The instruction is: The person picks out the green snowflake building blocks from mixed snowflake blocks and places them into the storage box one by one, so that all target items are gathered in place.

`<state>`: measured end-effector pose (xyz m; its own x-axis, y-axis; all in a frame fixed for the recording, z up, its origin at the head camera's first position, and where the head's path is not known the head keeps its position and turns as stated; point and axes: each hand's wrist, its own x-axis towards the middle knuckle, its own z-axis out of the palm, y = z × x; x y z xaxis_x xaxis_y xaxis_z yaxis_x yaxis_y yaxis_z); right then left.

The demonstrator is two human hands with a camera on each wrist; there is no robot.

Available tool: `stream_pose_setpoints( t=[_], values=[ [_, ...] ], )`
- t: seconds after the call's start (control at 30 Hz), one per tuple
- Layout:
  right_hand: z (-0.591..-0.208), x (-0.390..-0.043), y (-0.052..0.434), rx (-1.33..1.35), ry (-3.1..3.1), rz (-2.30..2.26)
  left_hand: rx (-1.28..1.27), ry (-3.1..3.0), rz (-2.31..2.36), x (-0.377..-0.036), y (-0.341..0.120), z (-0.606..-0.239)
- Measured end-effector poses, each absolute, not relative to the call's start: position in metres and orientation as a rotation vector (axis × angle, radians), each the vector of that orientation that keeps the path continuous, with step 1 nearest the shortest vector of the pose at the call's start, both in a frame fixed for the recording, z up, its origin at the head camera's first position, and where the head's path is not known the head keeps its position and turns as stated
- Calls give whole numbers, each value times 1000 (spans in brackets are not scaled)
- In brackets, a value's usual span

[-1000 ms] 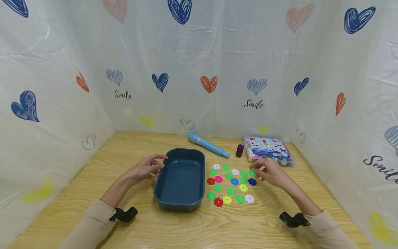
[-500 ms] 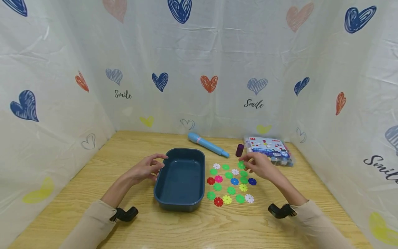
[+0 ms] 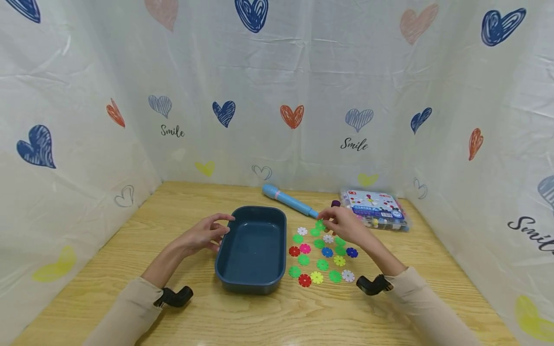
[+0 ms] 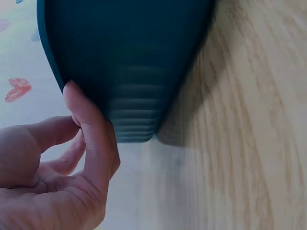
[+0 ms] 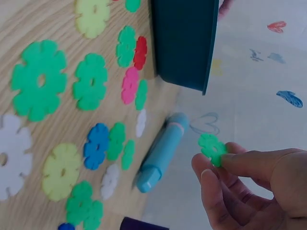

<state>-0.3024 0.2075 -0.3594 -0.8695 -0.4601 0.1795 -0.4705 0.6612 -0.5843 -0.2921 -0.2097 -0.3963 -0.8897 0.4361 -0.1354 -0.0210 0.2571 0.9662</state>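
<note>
Partly hidden by right hand (image 3: 346, 229) — green flower disc (image 5: 212, 148), pinched in fingers (image 5: 249, 163); left hand (image 3: 203, 234) relaxed beside tray (image 3: 253, 283).

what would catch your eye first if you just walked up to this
The scatter of bright flower-shaped discs on the wooden table, just right of the dark blue tray. The right hand hangs above them, pinching one green disc in its fingertips, while the left hand touches the tray's left rim. Behind lie a light blue pen and a clear box of pieces.
</note>
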Motion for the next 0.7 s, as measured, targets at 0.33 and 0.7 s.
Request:
stream_pose_setpoints(
  t=[0.33,0.7],
  values=[
    [-352,-311,181,770,-2850,940,382,2157,1640,-294,-210,-395],
    [-344,-317,159,787,-2869,970,384,2145,1648,-294,-210,-396]
  ],
)
